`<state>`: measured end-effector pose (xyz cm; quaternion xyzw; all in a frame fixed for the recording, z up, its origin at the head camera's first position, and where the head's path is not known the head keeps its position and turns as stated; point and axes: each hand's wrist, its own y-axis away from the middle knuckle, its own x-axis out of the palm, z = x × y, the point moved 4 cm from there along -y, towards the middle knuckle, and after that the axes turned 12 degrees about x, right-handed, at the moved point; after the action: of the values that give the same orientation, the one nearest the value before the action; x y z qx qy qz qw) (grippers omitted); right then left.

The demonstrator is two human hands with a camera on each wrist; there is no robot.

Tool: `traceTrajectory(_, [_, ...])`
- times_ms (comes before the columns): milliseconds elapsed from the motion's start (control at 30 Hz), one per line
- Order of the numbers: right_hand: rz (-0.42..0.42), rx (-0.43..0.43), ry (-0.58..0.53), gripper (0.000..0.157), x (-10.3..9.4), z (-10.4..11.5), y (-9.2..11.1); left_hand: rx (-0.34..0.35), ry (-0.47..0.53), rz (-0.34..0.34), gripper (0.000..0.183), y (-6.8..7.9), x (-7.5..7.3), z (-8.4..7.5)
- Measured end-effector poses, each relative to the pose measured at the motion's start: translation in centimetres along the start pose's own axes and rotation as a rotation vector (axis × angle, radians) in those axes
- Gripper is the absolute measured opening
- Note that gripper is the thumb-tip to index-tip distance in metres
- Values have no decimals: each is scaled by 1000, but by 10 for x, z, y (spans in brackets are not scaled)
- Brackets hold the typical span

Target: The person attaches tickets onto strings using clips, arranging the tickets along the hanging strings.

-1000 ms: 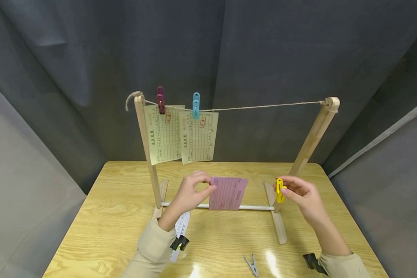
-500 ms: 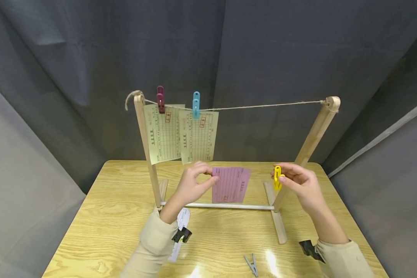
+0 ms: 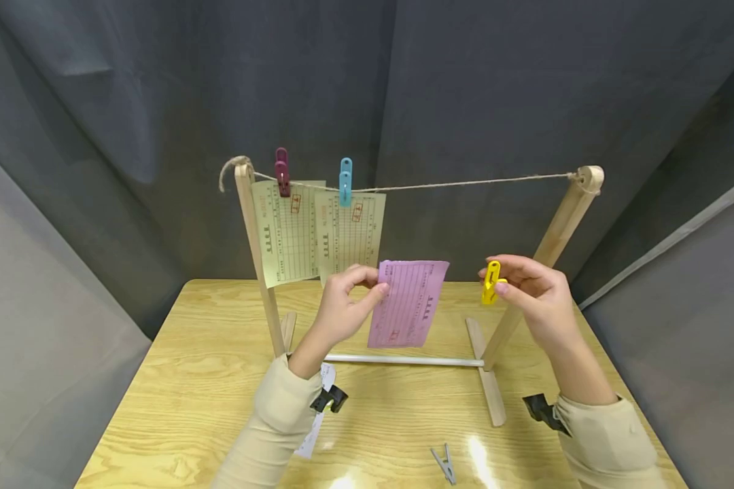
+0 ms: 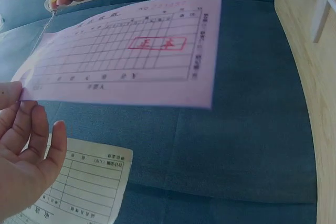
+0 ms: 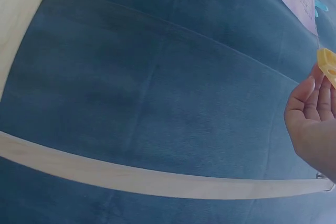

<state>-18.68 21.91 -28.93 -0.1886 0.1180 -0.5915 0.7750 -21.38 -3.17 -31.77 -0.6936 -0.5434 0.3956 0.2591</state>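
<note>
My left hand point(image 3: 348, 302) pinches a pink printed receipt slip point(image 3: 408, 303) by its upper left corner, and the slip hangs in the air below the string. In the left wrist view the slip point(image 4: 131, 56) shows a red stamp and ruled lines. My right hand point(image 3: 535, 292) pinches a yellow clothespin point(image 3: 492, 282) between thumb and fingers, right of the slip and near the right post. Overhead runs a string point(image 3: 459, 184); a maroon clothespin point(image 3: 283, 173) and a blue clothespin point(image 3: 345, 182) fix two pale green slips point(image 3: 290, 234) to its left part.
Two wooden posts, a left post point(image 3: 258, 265) and a right post point(image 3: 547, 238), carry the string, joined low down by a white rod point(image 3: 404, 360). On the table point(image 3: 177, 407) lie a grey clothespin point(image 3: 444, 464) and a white slip point(image 3: 309, 438), partly hidden by the left forearm. A dark curtain point(image 3: 489, 88) hangs behind.
Both hands have risen toward the string, the left carrying the pink slip up and the right carrying the yellow clothespin. The pegged green slips stay on the string.
</note>
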Motion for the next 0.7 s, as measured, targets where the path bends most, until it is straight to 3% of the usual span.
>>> traceTrajectory(333, [48, -60, -60, 34, 3, 20, -17, 25, 41, -50, 4, -9, 1, -2])
traceTrajectory(700, [-2, -100, -16, 27, 9, 35, -31, 24, 100, -75, 6, -21, 5, -6])
